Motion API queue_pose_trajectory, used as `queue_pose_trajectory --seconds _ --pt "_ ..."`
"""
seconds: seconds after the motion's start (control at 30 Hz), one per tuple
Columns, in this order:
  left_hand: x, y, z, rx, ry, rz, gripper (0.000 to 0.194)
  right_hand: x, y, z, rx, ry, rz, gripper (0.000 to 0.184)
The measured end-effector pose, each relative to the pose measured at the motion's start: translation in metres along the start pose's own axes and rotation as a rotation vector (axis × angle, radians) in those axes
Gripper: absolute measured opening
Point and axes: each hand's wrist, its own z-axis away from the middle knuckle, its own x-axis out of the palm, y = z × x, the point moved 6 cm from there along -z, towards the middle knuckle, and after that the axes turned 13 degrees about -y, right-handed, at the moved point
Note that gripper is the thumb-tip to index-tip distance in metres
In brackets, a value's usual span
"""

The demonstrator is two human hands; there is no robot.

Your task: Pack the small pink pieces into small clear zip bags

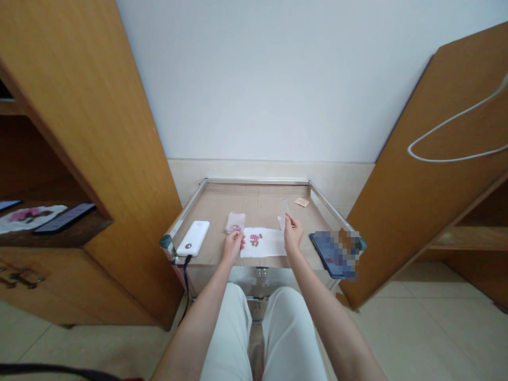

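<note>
My left hand (233, 245) is closed at the left edge of a white sheet (273, 246), its fingertips pinched together. What they hold, if anything, is too small to make out. Just beyond those fingers lies a small see-through bag (237, 219) with pinkish contents. Small pink and brownish pieces (254, 239), like beads, are gathered on the left half of the sheet. Over the sheet's right edge, my right hand (293, 233) pinches a clear plastic piece (286, 207), perhaps a small bag, that sticks up from the fingertips.
A white power bank (193, 238) with a black cable (186, 280) lies on the left of the cardboard-covered table (254, 198). A dark phone (329, 256) rests at the right edge, and a small tan packet (301, 202) behind. Wooden cabinets (130, 211) flank the table.
</note>
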Motion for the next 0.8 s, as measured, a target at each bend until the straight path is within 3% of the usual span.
queue_pose_trajectory --seconds 0.17,0.37,0.67,0.8 --pt "0.000 -0.002 -0.001 -0.004 0.008 -0.002 0.017 0.039 0.004 0.022 0.178 -0.157 -0.486 0.021" --pt "-0.001 0.000 0.000 0.001 0.000 -0.002 0.022 0.075 0.005 0.049 0.240 -0.373 -0.650 0.010" --pt "0.002 -0.002 -0.002 0.026 -0.022 0.054 0.035 0.083 0.010 0.055 0.246 -0.544 -0.783 0.007" --pt "0.004 0.001 -0.001 0.031 -0.045 0.102 0.030 0.082 0.009 0.056 0.233 -0.573 -0.693 0.012"
